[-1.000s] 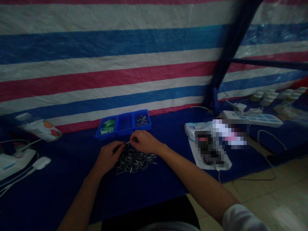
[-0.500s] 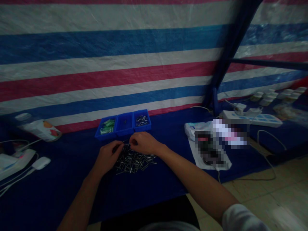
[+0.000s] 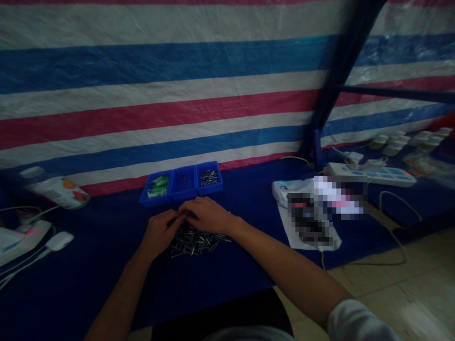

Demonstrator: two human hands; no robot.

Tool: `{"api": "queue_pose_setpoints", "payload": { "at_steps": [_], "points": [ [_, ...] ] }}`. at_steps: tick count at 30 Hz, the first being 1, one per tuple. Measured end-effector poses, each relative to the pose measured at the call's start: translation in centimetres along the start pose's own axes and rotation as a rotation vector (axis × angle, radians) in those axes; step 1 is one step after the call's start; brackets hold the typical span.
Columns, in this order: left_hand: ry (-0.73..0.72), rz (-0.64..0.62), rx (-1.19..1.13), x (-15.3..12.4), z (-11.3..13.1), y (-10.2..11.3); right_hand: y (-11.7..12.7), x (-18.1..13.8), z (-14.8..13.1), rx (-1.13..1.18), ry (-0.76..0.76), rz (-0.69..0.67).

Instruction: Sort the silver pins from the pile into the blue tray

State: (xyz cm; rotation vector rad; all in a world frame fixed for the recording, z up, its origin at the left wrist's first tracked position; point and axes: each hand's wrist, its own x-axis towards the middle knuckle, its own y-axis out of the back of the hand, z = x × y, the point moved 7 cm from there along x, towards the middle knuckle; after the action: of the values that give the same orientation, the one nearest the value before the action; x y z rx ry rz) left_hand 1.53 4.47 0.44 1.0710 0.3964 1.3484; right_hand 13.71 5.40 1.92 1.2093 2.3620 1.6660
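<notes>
metal pins (image 3: 195, 244) heaped | fingers (image 3: 186, 207) meet at far edge | grip hidden

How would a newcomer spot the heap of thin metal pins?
Below the striped plastic sheet is a dark-blue table. On it, by a bare left hand and bare right hand, lies the heap, unboxed, unlike the metal pieces in the rightmost blue plastic bin.

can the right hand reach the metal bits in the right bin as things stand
Likely yes: the right hand is just in front of the right bin, whose open top leaves the metal bits exposed, and nothing visible blocks the way.
</notes>
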Motion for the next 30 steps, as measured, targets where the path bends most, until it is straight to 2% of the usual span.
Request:
{"api": "queue_pose_setpoints", "payload": {
  "at_steps": [10, 15, 19, 26, 30],
  "points": [
    [0.044, 0.028, 0.015, -0.1, -0.8, 0.6, -0.3, 0.0, 0.7, 0.092, 0.039, 0.053],
    [0.062, 0.018, 0.021, -0.1, -1.0, 0.5, 0.2, 0.3, 1.1, 0.238, -0.011, 0.095],
    [0.061, 0.028, 0.03, 0.0, -1.1, 0.6, 0.1, 0.6, 2.4, 0.505, -0.14, 0.172],
    [0.08, 0.029, 0.026, 0.0, -1.1, 0.6, 0.7, 0.3, 4.8, 1.204, -0.452, 0.357],
    [0.098, 0.023, 0.018, -0.1, -1.2, 0.6, 1.7, -0.6, 6.5, 1.33, -0.617, 0.493]
  ]
}}
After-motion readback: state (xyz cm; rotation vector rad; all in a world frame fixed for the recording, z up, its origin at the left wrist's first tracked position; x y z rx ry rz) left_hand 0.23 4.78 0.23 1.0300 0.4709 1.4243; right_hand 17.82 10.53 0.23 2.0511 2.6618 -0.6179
